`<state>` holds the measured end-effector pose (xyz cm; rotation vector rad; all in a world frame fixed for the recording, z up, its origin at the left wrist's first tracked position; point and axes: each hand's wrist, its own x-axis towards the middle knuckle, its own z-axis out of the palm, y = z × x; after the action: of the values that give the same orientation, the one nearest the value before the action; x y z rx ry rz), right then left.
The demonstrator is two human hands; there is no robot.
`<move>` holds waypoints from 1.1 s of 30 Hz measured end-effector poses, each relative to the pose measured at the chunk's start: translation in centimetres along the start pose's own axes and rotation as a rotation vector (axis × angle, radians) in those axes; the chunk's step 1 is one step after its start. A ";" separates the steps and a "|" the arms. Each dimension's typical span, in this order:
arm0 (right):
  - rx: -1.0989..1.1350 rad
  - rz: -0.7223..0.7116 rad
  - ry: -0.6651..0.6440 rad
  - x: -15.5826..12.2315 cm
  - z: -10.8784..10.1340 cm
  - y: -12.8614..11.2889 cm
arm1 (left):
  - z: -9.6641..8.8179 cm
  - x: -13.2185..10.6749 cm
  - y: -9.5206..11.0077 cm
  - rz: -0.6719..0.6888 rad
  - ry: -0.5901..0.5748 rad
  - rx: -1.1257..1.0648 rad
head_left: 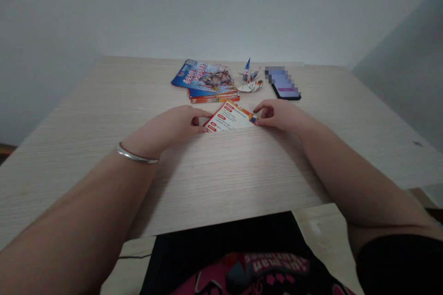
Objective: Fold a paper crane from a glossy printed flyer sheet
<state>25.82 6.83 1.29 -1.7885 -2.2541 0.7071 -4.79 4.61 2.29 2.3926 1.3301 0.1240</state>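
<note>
A printed sheet of paper [231, 119], folded into a triangle, lies on the table between my hands. Its visible face is white with red labels and lines of text, and an orange strip runs along its upper right side. My left hand [185, 122] pinches its left corner between thumb and fingers. At the opposite corner, my right hand [275, 116] closes its thumb and fingers on the paper. A silver bangle [136, 156] circles my left wrist.
Behind the paper sits a stack of colourful leaflets [199, 78]. To its right are folded paper cranes [252, 84] and a phone [285, 85] with its screen lit. The pale wood table [214, 184] meets a wall at its far edge.
</note>
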 end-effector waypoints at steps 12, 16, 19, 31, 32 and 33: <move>0.083 -0.091 -0.190 -0.1 -1.8 1.5 | -0.7 0.0 -1.0 0.217 -0.209 -0.171; 0.048 -0.144 -0.118 -0.4 -1.7 1.1 | -0.6 -0.2 -0.7 0.202 -0.163 -0.143; 0.001 -0.240 0.054 -0.6 -1.5 -0.1 | -0.5 -0.5 0.4 0.193 -0.111 -0.080; -0.271 -0.629 0.130 -2.7 -1.0 -3.1 | 0.3 -1.1 3.8 0.174 0.017 0.416; -0.275 -0.651 0.102 -2.8 -0.7 -2.9 | 0.5 -1.2 3.7 0.176 0.030 0.403; -0.270 -0.675 0.078 -2.9 -0.3 -2.7 | 0.8 -1.3 3.7 0.160 0.053 0.381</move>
<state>24.35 3.66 3.32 -0.9750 -2.7437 0.2044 -2.34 1.58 3.13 2.8325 1.2774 -0.0255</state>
